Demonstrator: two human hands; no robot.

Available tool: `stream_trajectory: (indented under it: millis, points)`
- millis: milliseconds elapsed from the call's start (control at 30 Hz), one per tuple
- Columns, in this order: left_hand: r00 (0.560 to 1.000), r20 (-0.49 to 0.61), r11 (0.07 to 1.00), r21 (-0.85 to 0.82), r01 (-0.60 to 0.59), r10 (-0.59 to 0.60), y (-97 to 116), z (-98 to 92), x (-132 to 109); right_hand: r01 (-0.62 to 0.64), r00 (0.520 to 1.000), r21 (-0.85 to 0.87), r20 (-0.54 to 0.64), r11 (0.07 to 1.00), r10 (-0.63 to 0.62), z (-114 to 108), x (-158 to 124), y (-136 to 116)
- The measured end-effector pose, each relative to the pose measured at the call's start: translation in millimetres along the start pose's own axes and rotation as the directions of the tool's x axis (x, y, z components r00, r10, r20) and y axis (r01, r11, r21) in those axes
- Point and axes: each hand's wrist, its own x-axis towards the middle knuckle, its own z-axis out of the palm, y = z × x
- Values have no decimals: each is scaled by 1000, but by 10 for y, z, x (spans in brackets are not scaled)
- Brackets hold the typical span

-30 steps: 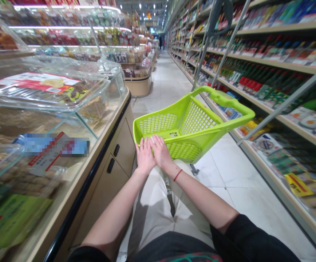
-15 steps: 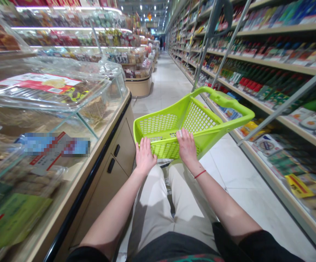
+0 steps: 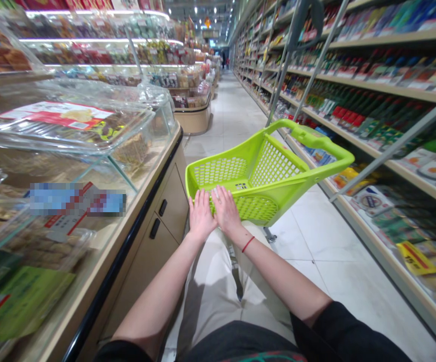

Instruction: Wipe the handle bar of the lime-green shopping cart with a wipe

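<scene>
A lime-green shopping cart (image 3: 257, 208) with perforated walls stands right in front of my knees, its handle off to the right. My left hand (image 3: 202, 213) is laid over the near rim at the left corner, fingers over the edge and thumb on the outer side. Right beside it, almost touching, my right hand (image 3: 226, 208) also holds that rim, a red string round its wrist. The visible part of the basket floor holds nothing; the near left part is hidden behind my fingers.
A glass-topped display counter (image 3: 123, 171) with packed food runs close along my left. Shelves (image 3: 384, 90) of bottles and packets line the right, with slanted metal bars (image 3: 391, 151) before them. White floor tiles (image 3: 297, 246) extend down the aisle; further display stands (image 3: 191, 120) lie ahead.
My right hand has moved left along the cart's near rim and now sits beside my left hand. The left hand and the cart have hardly moved.
</scene>
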Motion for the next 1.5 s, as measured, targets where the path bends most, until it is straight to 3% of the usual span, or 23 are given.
stream_trajectory:
  millis: [100,233,433,600,733,900,1100,1200,1333,1500]
  points:
    - [1000,-1,1000,-2,-4,4,-4,11,-6,64,998,38,-3,997,-64,37,49,-43]
    - [1000,-21,1000,8,-6,6,-16,30,-5,121,993,3,9,993,-121,-25,46,106]
    - [1000,-22,1000,22,-13,13,-40,38,7,60,998,-148,-12,987,-63,-343,-100,725]
    - [1000,-19,1000,20,-18,18,-40,26,16,-92,995,-292,-56,952,79,-718,-254,1331]
    - [1000,-17,1000,18,-18,18,-39,36,19,-186,978,-326,-148,927,144,-899,-305,1568]
    - [1000,-27,1000,3,-4,4,-39,54,32,-255,959,-304,-197,918,201,-784,-174,1354]
    - [999,-42,1000,-1,3,-3,-21,50,45,-124,992,-190,-49,974,116,-400,37,669]
    - [999,-50,1000,1,10,-10,-14,55,49,-74,997,-145,8,987,76,-293,84,457]
    - [999,-49,1000,4,8,-8,-35,65,63,5,1000,-175,26,984,0,-333,83,503]
    - [998,-54,1000,14,-18,19,-112,94,99,6,1000,-321,13,947,-2,-635,-20,959]
